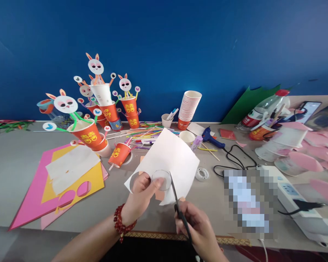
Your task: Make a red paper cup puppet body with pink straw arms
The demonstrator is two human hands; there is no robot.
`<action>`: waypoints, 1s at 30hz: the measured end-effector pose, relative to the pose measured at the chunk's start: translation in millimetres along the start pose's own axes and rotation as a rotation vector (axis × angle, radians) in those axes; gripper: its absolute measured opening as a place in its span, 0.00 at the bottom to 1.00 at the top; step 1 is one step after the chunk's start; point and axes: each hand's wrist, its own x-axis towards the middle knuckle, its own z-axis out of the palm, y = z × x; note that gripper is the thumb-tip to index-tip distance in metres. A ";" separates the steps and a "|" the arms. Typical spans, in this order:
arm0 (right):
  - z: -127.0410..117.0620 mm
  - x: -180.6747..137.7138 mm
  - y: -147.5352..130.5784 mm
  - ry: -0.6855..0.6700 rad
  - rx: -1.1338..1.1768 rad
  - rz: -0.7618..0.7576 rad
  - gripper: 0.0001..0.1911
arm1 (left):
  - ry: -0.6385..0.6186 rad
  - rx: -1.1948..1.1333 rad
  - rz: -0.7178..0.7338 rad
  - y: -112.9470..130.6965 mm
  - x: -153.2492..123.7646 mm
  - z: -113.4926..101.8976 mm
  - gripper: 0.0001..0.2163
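My left hand (141, 193), with a red bead bracelet at the wrist, pinches the near edge of a white paper sheet (171, 156) held tilted above the table. A pencilled circle (161, 179) is drawn on the sheet beside my thumb, and a round hole is cut at its left edge. My right hand (198, 227) grips black scissors (177, 203), whose blades point up into the paper's edge right of the circle.
Orange paper cups with bunny heads (91, 133) stand at the back left beside pink and yellow foam sheets (71, 182). A cup stack (188, 107), coloured straws, a blue glue gun (211, 138) with black cord, a tape roll (202, 173), a power strip (289, 191) and pink cut-outs lie right.
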 end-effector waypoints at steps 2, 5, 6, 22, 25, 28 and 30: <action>-0.2 -0.6 -2.0 -0.047 0.083 0.015 0.25 | -0.026 -0.024 -0.013 0.6 1.5 0.5 0.13; -1.8 -0.1 -4.7 -0.104 0.164 0.031 0.26 | -0.073 -0.035 -0.038 5.1 1.4 0.9 0.12; -2.3 0.5 -5.7 -0.117 0.178 0.033 0.26 | -0.086 -0.043 -0.050 7.1 1.0 1.2 0.12; -5.7 9.8 -8.6 -0.159 0.151 0.039 0.27 | -0.129 -0.063 -0.109 6.3 0.9 1.7 0.13; -4.7 10.6 -12.0 -0.145 0.135 0.059 0.29 | -0.138 -0.046 -0.111 4.8 1.0 0.2 0.12; -3.9 12.2 -16.3 -0.143 0.140 0.073 0.30 | -0.147 -0.034 -0.109 4.9 1.2 -1.0 0.12; -4.2 13.0 -17.8 -0.141 0.139 0.076 0.30 | -0.154 -0.023 -0.109 6.9 1.3 -1.4 0.12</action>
